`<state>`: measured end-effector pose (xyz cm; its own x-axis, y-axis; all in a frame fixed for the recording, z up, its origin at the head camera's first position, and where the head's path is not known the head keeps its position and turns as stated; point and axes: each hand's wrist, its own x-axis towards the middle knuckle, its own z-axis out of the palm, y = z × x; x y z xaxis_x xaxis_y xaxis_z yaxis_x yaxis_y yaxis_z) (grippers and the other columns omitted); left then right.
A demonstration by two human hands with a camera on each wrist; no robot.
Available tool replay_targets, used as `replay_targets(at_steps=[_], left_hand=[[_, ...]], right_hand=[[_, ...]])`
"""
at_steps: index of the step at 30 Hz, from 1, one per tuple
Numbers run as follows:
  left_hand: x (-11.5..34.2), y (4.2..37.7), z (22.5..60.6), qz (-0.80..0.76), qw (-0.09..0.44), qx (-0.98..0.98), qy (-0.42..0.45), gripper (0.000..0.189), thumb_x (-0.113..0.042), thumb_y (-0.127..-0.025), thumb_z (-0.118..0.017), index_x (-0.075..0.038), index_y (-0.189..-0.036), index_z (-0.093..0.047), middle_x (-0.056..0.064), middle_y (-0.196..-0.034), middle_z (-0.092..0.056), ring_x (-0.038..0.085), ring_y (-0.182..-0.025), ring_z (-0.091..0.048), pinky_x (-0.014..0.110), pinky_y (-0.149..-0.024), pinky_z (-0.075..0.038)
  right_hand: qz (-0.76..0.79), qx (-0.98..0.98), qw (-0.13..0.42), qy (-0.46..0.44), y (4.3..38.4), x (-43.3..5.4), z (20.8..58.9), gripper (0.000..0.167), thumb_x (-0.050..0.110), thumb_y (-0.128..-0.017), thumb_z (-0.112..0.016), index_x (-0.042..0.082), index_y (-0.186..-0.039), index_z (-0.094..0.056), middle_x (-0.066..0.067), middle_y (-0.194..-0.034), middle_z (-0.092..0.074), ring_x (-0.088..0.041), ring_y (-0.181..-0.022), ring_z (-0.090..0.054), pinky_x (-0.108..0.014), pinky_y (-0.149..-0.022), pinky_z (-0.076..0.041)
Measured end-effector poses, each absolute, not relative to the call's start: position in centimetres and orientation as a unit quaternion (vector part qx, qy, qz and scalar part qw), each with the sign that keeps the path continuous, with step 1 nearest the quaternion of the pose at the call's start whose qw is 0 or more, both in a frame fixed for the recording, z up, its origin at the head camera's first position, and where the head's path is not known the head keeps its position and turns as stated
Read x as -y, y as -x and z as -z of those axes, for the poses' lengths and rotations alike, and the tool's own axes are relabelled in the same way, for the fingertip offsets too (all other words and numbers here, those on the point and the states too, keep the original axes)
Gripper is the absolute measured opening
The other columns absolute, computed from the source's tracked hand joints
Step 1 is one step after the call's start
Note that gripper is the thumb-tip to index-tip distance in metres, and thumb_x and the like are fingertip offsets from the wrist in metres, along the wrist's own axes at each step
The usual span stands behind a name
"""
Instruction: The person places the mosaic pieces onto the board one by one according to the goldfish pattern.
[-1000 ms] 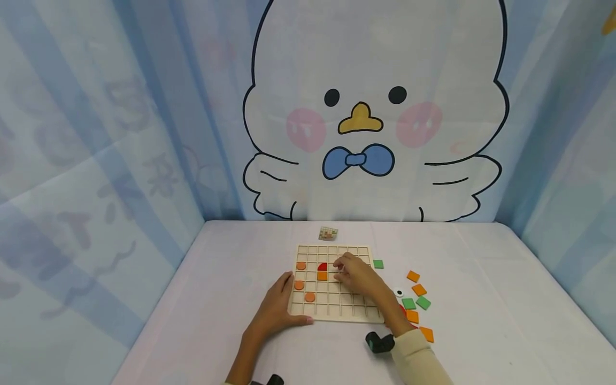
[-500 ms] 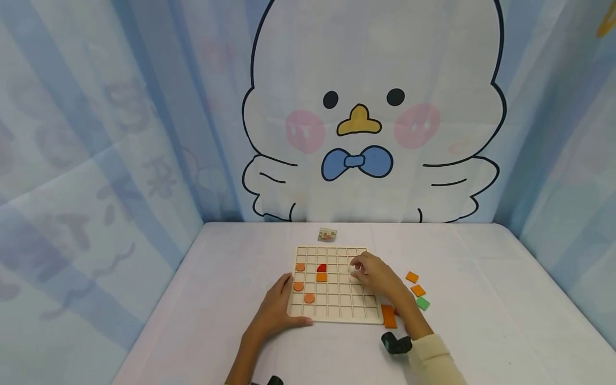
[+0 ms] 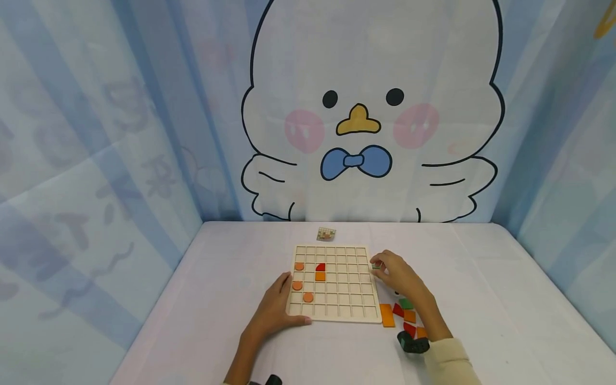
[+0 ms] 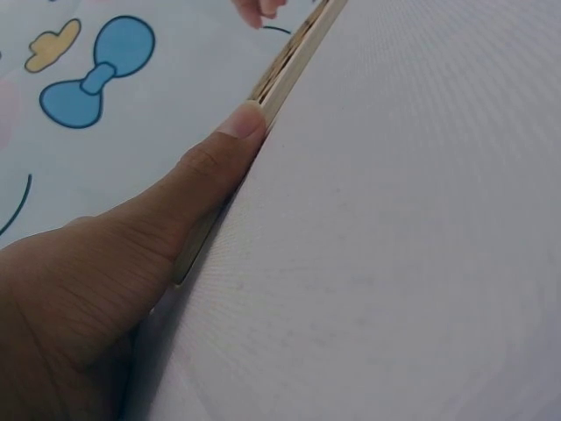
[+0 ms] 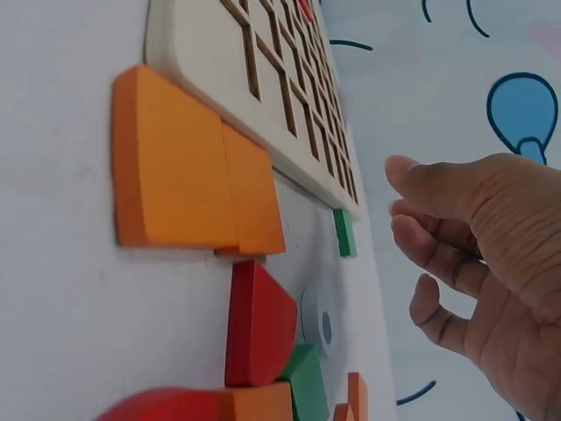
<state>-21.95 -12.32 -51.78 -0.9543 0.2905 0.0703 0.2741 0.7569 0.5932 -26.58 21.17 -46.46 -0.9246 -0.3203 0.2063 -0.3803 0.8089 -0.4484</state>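
A pale wooden grid board [image 3: 346, 294] lies on the table. Set in its cells are three orange discs [image 3: 308, 297], a red rounded piece [image 3: 320, 267] and an orange square [image 3: 320, 276]. My left hand [image 3: 276, 307] spans the board's near left corner, the fingers along its left edge and the straight thumb against the front edge. Beyond the right edge, my right hand [image 3: 397, 271] hovers with loosely bent fingers close to a green piece [image 5: 344, 232]. In the right wrist view the fingertips are apart from that piece and hold nothing.
Right of the board lie orange blocks [image 3: 387, 315], red pieces [image 3: 409, 329], another green piece [image 3: 406, 303] and a white ring-like piece [image 5: 317, 324]. A small printed picture [image 3: 326, 233] is behind the board. A cartoon-printed curtain [image 3: 370, 198] stands at the table's back edge.
My right hand has moved right, from above the board's cells to beyond its right edge by the green piece. My left hand stays at the board's corner.
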Motion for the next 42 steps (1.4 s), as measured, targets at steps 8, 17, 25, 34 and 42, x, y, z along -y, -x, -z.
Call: replay_targets(at_steps=[8, 17, 25, 34, 42], left_hand=[[12.4, 22.0, 52.0, -0.316, 0.014, -0.937, -0.15, 0.132, -0.075, -0.058, -0.077, -0.005, -0.155, -0.021, 0.013, -0.16, -0.024, 0.031, -0.146, -0.029, 0.048, -0.117, -0.031], [12.5, 22.1, 52.0, -0.309, 0.009, -0.939, -0.151, 0.131, -0.075, -0.059, -0.077, -0.003, -0.154, -0.024, 0.014, -0.16, -0.024, 0.032, -0.145, -0.03, 0.049, -0.116, -0.032], [12.4, 22.0, 52.1, -0.313, 0.01, -0.938, -0.151, 0.13, -0.075, -0.06, -0.076, -0.003, -0.154, -0.024, 0.014, -0.16, -0.023, 0.033, -0.145, -0.029, 0.049, -0.116, -0.032], [12.4, 22.1, 52.1, -0.309, 0.005, -0.939, -0.153, 0.129, -0.074, -0.061, -0.077, -0.002, -0.154, -0.024, 0.015, -0.161, -0.022, 0.034, -0.146, -0.029, 0.05, -0.116, -0.032], [12.3, 21.9, 51.9, -0.307, 0.007, -0.94, -0.151, 0.128, -0.073, -0.061, -0.078, -0.001, -0.154, -0.025, 0.016, -0.16, -0.024, 0.034, -0.145, -0.03, 0.05, -0.116, -0.033]], right_hand=[[-0.242, 0.963, 0.028, -0.112, 26.0, -23.1, 46.8, 0.024, 0.016, -0.09, -0.07, 0.006, -0.111, -0.067, -0.006, -0.102, -0.063, -0.017, -0.086, -0.056, -0.034, -0.079, -0.057], [-0.254, 0.965, -0.001, -0.06, 25.7, -25.0, 47.3, 0.021, 0.014, -0.091, -0.068, 0.006, -0.11, -0.068, -0.009, -0.102, -0.061, -0.019, -0.083, -0.054, -0.034, -0.077, -0.059], [-0.232, 0.971, 0.025, -0.048, 25.2, -26.8, 47.9, 0.022, 0.011, -0.089, -0.07, 0.002, -0.109, -0.068, -0.016, -0.105, -0.06, -0.022, -0.083, -0.054, -0.041, -0.083, -0.058], [-0.218, 0.975, 0.026, -0.01, 25.0, -27.5, 48.2, 0.024, 0.012, -0.089, -0.071, -0.001, -0.109, -0.067, -0.019, -0.101, -0.057, -0.024, -0.081, -0.052, -0.039, -0.078, -0.058], [-0.24, 0.97, 0.025, -0.009, 24.9, -27.7, 48.5, 0.024, 0.007, -0.089, -0.069, -0.001, -0.111, -0.066, -0.02, -0.107, -0.058, -0.024, -0.081, -0.053, -0.038, -0.078, -0.059]])
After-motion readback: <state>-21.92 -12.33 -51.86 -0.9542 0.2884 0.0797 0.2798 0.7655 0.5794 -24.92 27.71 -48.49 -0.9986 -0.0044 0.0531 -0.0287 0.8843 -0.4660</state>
